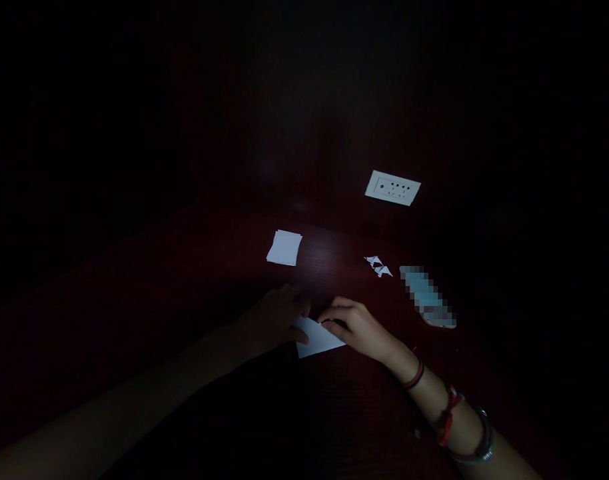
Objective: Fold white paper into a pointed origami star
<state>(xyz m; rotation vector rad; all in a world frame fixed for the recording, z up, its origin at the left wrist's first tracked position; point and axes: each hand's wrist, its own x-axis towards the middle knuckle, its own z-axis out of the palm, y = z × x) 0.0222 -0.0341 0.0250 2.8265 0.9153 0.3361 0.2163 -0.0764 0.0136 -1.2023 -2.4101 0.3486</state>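
A white sheet of paper (318, 339), folded into a triangle-like shape, lies on the dark reddish table between my hands. My left hand (279, 317) grips its left side, the thumb lying on top and the other fingers curled at the far edge. At the upper right edge, my right hand (357, 327) pinches the paper with thumb and bent fingers. Bracelets circle my right wrist and forearm. Deep shadow hides part of my left hand.
A small stack of white paper squares (284, 248) lies beyond my hands. Small folded white paper pieces (379, 267) sit to the right, near a phone (428, 297) with a blurred screen. A white wall socket (393, 188) is at the back. The surroundings are very dark.
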